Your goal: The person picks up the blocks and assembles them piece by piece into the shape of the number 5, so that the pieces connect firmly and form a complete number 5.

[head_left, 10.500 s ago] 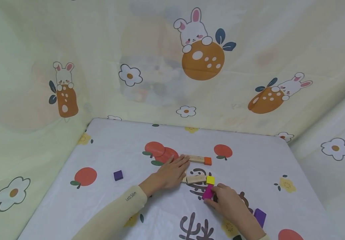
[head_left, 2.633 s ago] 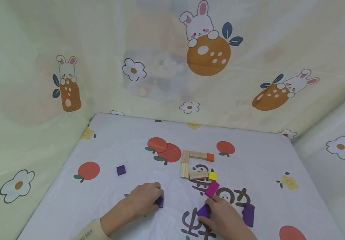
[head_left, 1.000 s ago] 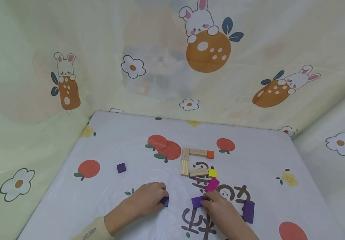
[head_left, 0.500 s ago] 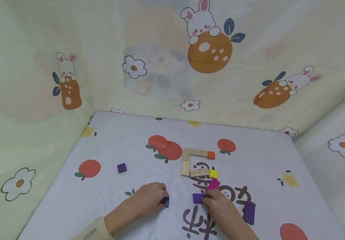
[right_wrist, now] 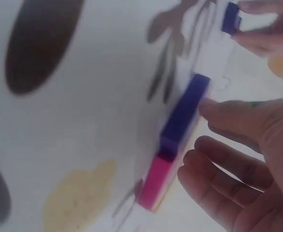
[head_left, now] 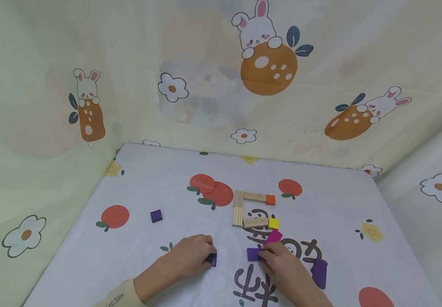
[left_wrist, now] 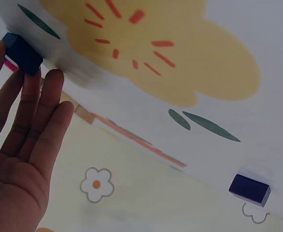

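Note:
My left hand pinches a small dark blue block in its fingertips; the left wrist view shows this dark blue block at thumb and fingers. My right hand holds a purple block by thumb and fingertips. In the right wrist view the thumb lies at the far side of the purple block, while the other fingers hang loosely bent. Its end meets a magenta block, partly hidden by my right hand. A yellow block sits just above the magenta one.
Light wooden blocks form an open-sided outline, with an orange block at its upper right end. A dark purple block lies at left. Another purple block lies beside my right forearm. A patterned cloth wall rises behind.
My right hand left the magenta block, took the purple block and turned it against the magenta one. My left hand left the wooden blocks and took the dark blue block. The last half second is nearly still.

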Action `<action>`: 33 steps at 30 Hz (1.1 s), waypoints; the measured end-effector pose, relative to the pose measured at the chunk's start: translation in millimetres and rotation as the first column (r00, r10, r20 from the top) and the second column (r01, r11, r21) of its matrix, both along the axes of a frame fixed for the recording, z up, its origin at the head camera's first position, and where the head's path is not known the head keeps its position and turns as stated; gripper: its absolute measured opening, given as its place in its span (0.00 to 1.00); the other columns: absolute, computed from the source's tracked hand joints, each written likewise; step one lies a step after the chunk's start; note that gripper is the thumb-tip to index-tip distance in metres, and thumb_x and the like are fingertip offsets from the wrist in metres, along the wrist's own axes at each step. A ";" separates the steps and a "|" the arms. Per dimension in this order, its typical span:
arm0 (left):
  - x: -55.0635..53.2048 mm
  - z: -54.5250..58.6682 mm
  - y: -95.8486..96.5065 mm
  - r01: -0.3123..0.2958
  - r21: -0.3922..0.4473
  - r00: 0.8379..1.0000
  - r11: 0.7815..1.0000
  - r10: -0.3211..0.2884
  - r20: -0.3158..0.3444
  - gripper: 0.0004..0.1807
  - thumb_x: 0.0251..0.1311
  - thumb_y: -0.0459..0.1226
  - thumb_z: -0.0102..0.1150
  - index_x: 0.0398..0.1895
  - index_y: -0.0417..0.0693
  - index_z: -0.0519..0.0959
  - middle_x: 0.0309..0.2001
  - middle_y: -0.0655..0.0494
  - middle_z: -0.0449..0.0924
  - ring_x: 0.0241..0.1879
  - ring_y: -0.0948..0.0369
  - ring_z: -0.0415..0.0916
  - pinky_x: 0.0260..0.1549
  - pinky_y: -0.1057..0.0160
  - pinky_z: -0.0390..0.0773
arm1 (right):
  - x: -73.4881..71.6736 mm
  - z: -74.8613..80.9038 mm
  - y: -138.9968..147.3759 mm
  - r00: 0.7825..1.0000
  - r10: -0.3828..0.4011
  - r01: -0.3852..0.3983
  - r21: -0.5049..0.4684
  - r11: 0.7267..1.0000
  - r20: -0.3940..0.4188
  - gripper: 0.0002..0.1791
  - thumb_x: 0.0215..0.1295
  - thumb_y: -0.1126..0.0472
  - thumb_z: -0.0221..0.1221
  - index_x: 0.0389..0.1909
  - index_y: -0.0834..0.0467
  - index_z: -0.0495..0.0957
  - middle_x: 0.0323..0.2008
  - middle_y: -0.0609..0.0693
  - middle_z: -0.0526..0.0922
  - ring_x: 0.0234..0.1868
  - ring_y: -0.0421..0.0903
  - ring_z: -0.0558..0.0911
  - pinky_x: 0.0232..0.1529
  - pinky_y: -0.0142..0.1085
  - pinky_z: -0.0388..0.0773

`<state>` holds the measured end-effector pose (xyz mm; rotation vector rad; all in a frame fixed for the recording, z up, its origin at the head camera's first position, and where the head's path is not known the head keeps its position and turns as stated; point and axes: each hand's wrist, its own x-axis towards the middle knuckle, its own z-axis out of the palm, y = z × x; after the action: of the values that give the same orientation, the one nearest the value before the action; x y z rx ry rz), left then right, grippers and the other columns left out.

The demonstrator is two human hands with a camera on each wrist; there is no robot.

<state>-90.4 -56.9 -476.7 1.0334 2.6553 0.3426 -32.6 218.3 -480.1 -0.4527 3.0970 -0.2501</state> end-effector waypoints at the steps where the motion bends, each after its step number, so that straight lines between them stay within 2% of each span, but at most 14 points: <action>1: 0.1 0.0 0.0 -0.001 0.000 1.000 1.000 0.001 0.002 0.14 0.61 0.40 0.76 0.50 0.54 0.91 0.47 0.58 0.88 0.45 0.65 0.82 0.49 0.65 0.88 | 0.2 2.1 1.7 1.000 -0.019 0.019 -0.011 1.000 0.004 0.16 0.61 0.57 0.76 0.49 0.53 0.91 0.46 0.45 0.87 0.51 0.43 0.85 0.56 0.41 0.88; 6: 0.4 1.0 0.3 -0.006 -0.002 1.000 1.000 0.006 0.011 0.14 0.62 0.40 0.76 0.51 0.54 0.91 0.48 0.58 0.88 0.46 0.64 0.83 0.51 0.64 0.88 | -0.8 12.6 21.2 0.992 -0.121 0.120 -0.026 0.992 -0.026 0.16 0.61 0.55 0.76 0.49 0.54 0.90 0.47 0.49 0.88 0.52 0.47 0.86 0.56 0.46 0.89; 10: 0.7 2.4 0.4 -0.008 0.000 1.000 1.000 0.008 0.015 0.14 0.62 0.40 0.76 0.51 0.54 0.91 0.48 0.58 0.88 0.46 0.65 0.83 0.51 0.64 0.88 | -2.8 18.6 50.2 0.983 -0.177 0.174 -0.055 0.983 -0.056 0.16 0.60 0.58 0.77 0.47 0.57 0.90 0.46 0.52 0.87 0.46 0.48 0.85 0.48 0.46 0.90; 12: 0.9 2.8 0.4 -0.008 -0.002 1.000 1.000 0.008 0.016 0.14 0.62 0.40 0.76 0.51 0.54 0.91 0.48 0.58 0.88 0.46 0.65 0.83 0.50 0.64 0.88 | -2.9 20.7 66.7 0.980 -0.195 0.192 -0.069 0.979 -0.045 0.17 0.59 0.59 0.77 0.48 0.58 0.89 0.47 0.54 0.87 0.43 0.48 0.84 0.45 0.46 0.90; 15: 0.8 2.7 0.4 -0.009 -0.004 1.000 1.000 0.010 0.019 0.14 0.62 0.40 0.76 0.51 0.54 0.91 0.48 0.58 0.88 0.46 0.65 0.83 0.50 0.64 0.88 | -1.8 22.4 90.1 0.977 -0.211 0.212 -0.057 0.976 0.029 0.21 0.58 0.57 0.77 0.52 0.59 0.87 0.49 0.55 0.87 0.42 0.48 0.83 0.46 0.49 0.89; 17: 0.7 2.5 0.4 -0.010 -0.006 1.000 1.000 0.010 0.019 0.15 0.62 0.41 0.76 0.52 0.54 0.91 0.48 0.58 0.88 0.46 0.65 0.83 0.51 0.64 0.88 | -2.0 22.2 103.0 0.967 -0.227 0.229 -0.011 0.973 0.116 0.25 0.58 0.54 0.77 0.55 0.59 0.86 0.51 0.57 0.86 0.45 0.52 0.83 0.51 0.54 0.88; 20: 0.3 1.4 0.6 -0.010 -0.005 1.000 1.000 0.010 0.016 0.15 0.62 0.41 0.76 0.52 0.54 0.91 0.48 0.58 0.88 0.46 0.65 0.83 0.51 0.64 0.88 | -3.2 18.4 116.8 0.936 -0.250 0.246 0.046 0.968 0.247 0.32 0.57 0.48 0.77 0.59 0.61 0.84 0.55 0.61 0.85 0.51 0.59 0.84 0.56 0.61 0.85; 23: 0.0 0.9 0.5 -0.011 -0.006 1.000 1.000 0.011 0.015 0.15 0.62 0.41 0.76 0.52 0.55 0.91 0.48 0.59 0.88 0.46 0.65 0.83 0.51 0.64 0.88 | -3.6 12.8 122.8 0.902 -0.268 0.260 0.071 0.963 0.338 0.37 0.55 0.44 0.78 0.60 0.63 0.83 0.57 0.63 0.84 0.56 0.63 0.83 0.59 0.62 0.83; 26: -0.2 0.9 0.2 -0.011 -0.010 1.000 1.000 0.011 0.018 0.15 0.63 0.41 0.76 0.53 0.54 0.91 0.48 0.58 0.88 0.47 0.65 0.83 0.51 0.64 0.88 | -2.0 6.5 123.2 0.889 -0.272 0.266 0.068 0.962 0.368 0.37 0.53 0.45 0.79 0.58 0.63 0.84 0.57 0.62 0.85 0.55 0.61 0.84 0.58 0.60 0.84; 33: 0.0 1.2 0.3 -0.013 -0.010 0.999 1.000 0.014 0.030 0.15 0.63 0.41 0.76 0.53 0.54 0.90 0.48 0.58 0.88 0.47 0.65 0.83 0.52 0.64 0.88 | 2.4 -1.7 120.7 0.900 -0.253 0.247 0.061 0.967 0.354 0.35 0.51 0.48 0.80 0.55 0.65 0.85 0.49 0.56 0.86 0.45 0.51 0.84 0.56 0.58 0.86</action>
<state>-90.4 -56.6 -475.5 0.9998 2.6357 0.3447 -30.2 339.0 -481.7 0.0016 2.7828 -0.2745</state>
